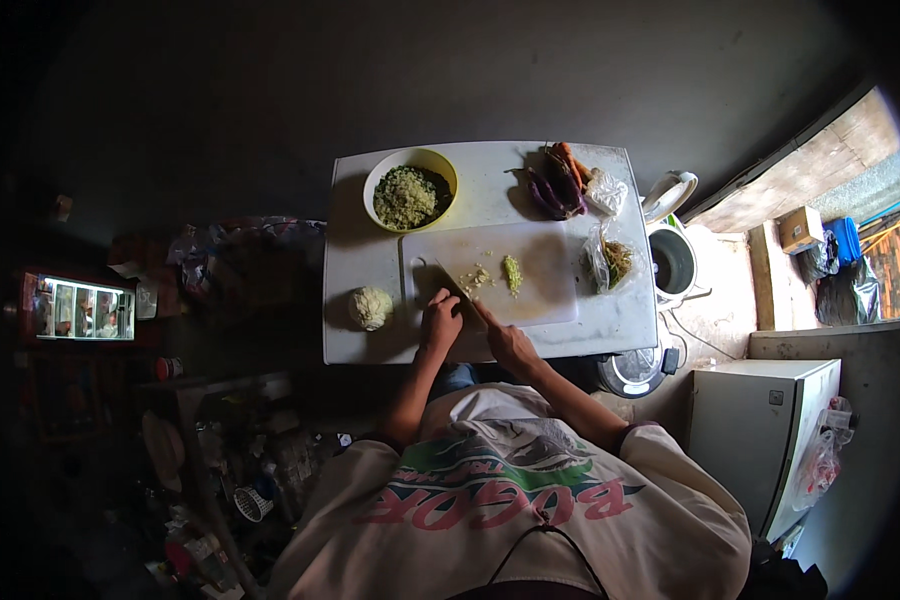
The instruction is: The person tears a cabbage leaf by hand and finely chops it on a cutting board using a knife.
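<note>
My right hand [511, 350] is closed round the handle of a kitchen knife [485, 314], whose blade slants away to the far left over a white cutting board [550, 300]. Close against the left side of the blade, my left hand [442, 318] has its fingers curled; what they hold, if anything, is hidden. Pale chopped bits [477, 279] lie scattered just right of the blade. Farther right on the board is a small heap of light green chopped pieces [512, 274]. A whole pale cauliflower-like head [371, 308] sits left of the board.
At the table's far left stands a yellow bowl [449, 196] of chopped greens. Purple eggplants [558, 195], carrots [570, 160] and a white plastic bag [607, 191] lie far right. A clear bag of greens [610, 262] touches the board's right side. A rice cooker [673, 262] stands beyond the table.
</note>
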A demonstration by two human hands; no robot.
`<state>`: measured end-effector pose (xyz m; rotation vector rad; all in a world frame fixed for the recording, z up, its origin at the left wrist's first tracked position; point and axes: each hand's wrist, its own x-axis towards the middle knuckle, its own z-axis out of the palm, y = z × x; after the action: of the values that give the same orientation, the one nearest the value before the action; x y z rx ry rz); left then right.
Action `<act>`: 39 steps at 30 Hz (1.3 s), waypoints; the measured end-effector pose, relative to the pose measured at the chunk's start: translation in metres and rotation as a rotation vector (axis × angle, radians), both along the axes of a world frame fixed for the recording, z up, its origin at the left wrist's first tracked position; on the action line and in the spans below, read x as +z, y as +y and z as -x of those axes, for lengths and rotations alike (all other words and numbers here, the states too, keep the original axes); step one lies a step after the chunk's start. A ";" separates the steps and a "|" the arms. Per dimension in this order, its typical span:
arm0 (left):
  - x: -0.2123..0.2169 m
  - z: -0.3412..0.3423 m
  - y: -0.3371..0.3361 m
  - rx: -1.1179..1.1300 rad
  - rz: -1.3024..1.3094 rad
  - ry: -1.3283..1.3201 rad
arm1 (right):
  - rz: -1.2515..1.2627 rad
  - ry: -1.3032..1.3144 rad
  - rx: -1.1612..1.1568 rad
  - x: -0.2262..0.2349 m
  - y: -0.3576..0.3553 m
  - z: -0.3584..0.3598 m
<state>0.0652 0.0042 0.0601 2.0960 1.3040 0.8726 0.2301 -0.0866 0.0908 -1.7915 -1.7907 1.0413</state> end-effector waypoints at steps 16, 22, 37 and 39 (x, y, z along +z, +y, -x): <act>-0.012 0.002 0.005 -0.001 -0.035 0.011 | 0.000 0.002 -0.014 -0.004 0.020 0.003; -0.031 0.010 0.006 0.076 0.048 0.056 | -0.031 0.018 0.024 0.013 -0.005 0.003; -0.006 -0.002 0.001 0.029 0.057 0.006 | 0.021 -0.015 -0.026 -0.002 -0.004 0.001; -0.004 -0.001 -0.001 0.041 0.043 -0.006 | 0.015 0.028 -0.028 -0.009 0.017 0.004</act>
<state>0.0667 0.0036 0.0562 2.0392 1.3554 0.8598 0.2263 -0.0698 0.0817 -1.7967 -1.7404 1.0669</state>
